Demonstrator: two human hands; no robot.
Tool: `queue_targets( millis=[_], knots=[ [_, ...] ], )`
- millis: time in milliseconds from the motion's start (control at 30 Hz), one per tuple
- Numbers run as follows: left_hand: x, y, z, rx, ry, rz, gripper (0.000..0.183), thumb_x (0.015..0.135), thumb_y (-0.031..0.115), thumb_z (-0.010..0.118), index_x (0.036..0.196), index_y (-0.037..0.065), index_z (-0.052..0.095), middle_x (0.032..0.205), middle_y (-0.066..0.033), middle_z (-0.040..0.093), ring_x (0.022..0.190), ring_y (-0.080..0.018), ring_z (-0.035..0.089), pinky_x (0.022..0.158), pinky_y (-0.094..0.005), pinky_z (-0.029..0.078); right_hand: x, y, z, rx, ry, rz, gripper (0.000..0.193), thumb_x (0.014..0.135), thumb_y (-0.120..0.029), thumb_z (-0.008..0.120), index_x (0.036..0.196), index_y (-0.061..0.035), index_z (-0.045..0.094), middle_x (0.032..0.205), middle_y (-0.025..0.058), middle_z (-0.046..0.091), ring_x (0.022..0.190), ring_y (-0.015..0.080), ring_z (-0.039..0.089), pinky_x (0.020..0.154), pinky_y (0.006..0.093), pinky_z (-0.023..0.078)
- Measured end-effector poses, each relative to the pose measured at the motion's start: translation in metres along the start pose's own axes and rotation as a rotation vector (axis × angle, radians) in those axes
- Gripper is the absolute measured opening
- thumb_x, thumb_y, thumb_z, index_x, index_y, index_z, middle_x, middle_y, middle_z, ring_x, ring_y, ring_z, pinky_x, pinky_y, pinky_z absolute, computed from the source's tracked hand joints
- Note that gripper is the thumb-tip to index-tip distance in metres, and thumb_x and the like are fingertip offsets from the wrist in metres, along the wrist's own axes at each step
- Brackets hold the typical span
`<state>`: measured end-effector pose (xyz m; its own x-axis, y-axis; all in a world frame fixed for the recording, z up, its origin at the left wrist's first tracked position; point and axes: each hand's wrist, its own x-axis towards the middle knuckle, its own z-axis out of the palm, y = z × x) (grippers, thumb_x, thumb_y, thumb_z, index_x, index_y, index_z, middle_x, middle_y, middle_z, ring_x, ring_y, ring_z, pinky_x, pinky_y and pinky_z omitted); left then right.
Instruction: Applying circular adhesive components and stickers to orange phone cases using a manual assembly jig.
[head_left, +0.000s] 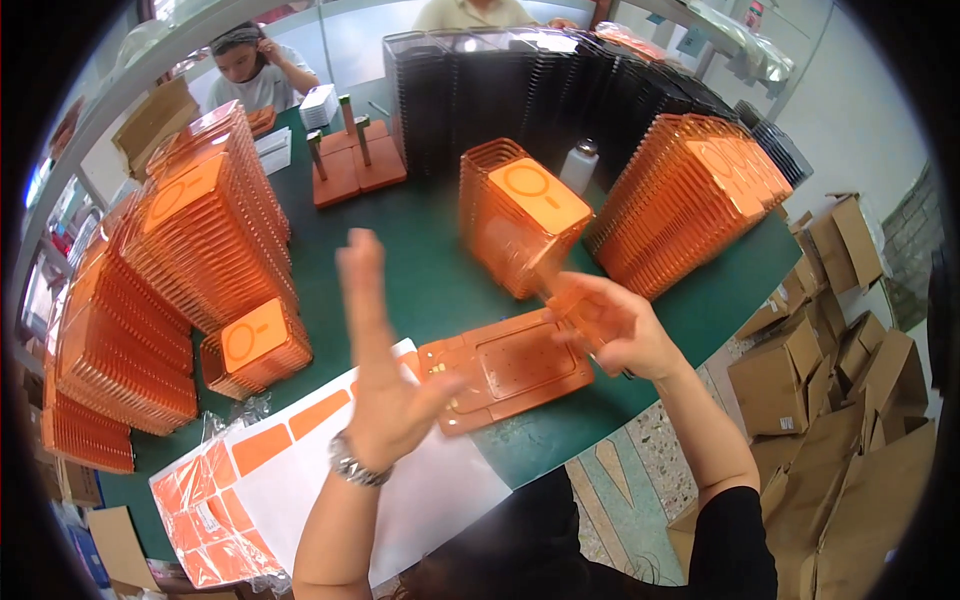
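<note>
My left hand [390, 400], with a metal watch band at the wrist, is raised with its fingers stretched out and holds nothing. Under it lies a white backing sheet [430, 500] with orange film pieces [262, 450]. My right hand [635, 335] pinches a translucent orange phone case [578, 308], smeared by motion. That case is beside the right end of a reddish-brown fixture plate [515, 368], which has a recessed, phone-sized middle. Just beyond is a short stack of orange cases [520, 225], the top one marked with a ring.
Tall stacks of orange cases stand at left [205, 245] and right [680, 215]. Dark case stacks [480, 95] line the back, near a white bottle [580, 165] and a block with upright posts [358, 170]. Cardboard boxes [800, 370] crowd the right floor. Two people sit across the table.
</note>
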<state>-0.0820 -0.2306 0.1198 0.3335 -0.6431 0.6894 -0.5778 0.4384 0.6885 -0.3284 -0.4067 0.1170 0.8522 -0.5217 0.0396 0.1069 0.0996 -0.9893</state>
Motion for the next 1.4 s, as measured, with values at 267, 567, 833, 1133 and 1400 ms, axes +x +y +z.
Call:
queue_targets(
  millis=[267,567,833,1133,1400],
  knots=[
    [-0.072,0.019,-0.062,0.121,0.14,-0.306,0.097,0.095,0.059,0.055,0.162,0.007,0.009,0.167,-0.0215,0.015,0.149,-0.0378,0.031,0.117,-0.0522,0.03,-0.028,0.006,0.04,0.677,-0.138,0.021,0.121,0.072,-0.08,0.071,0.157,-0.0079,0.024,0.14,0.0309,0.047,0.121,0.053,0.057,0.102,0.0688,0.045],
    [-0.164,0.053,-0.104,0.641,-0.07,-0.484,0.072,0.102,0.042,0.052,0.158,0.003,0.029,0.159,-0.0179,0.038,0.139,-0.0351,0.047,0.11,-0.0498,0.041,-0.023,-0.003,0.051,0.789,-0.179,0.011,0.122,0.067,-0.077,0.078,0.153,-0.0047,0.03,0.131,0.0311,0.05,0.109,0.053,0.062,0.093,0.0621,0.055],
    [-0.23,0.089,-0.085,0.824,-0.785,-0.653,0.094,0.081,0.036,0.08,0.158,0.012,0.033,0.163,-0.0281,0.023,0.151,-0.0489,0.019,0.118,-0.0672,0.015,-0.014,0.012,0.051,1.03,-0.315,-0.088,0.123,0.063,-0.076,0.081,0.147,0.002,0.036,0.129,0.0296,0.051,0.107,0.0522,0.064,0.089,0.0605,0.058],
    [-0.275,0.075,-0.13,0.574,-0.585,-0.81,0.057,0.09,0.013,0.066,0.146,0.013,0.053,0.15,-0.0291,0.046,0.14,-0.0485,0.041,0.117,-0.0542,0.031,-0.002,-0.051,0.022,0.081,0.118,-0.304,0.112,0.074,-0.067,0.078,0.146,0.0095,0.038,0.128,0.0258,0.056,0.104,0.0331,0.069,0.088,0.0446,0.059],
    [-0.262,0.164,-0.164,0.351,0.261,-1.554,0.035,0.103,0.018,0.055,0.129,-0.005,0.059,0.107,-0.0206,0.066,0.109,-0.0296,0.06,0.095,-0.0412,0.048,0.131,-0.075,0.01,-1.438,0.486,-0.117,0.085,0.077,-0.062,0.072,0.134,0.0006,0.062,0.119,0.0179,0.061,0.108,0.0314,0.065,0.095,0.039,0.051]
  ],
)
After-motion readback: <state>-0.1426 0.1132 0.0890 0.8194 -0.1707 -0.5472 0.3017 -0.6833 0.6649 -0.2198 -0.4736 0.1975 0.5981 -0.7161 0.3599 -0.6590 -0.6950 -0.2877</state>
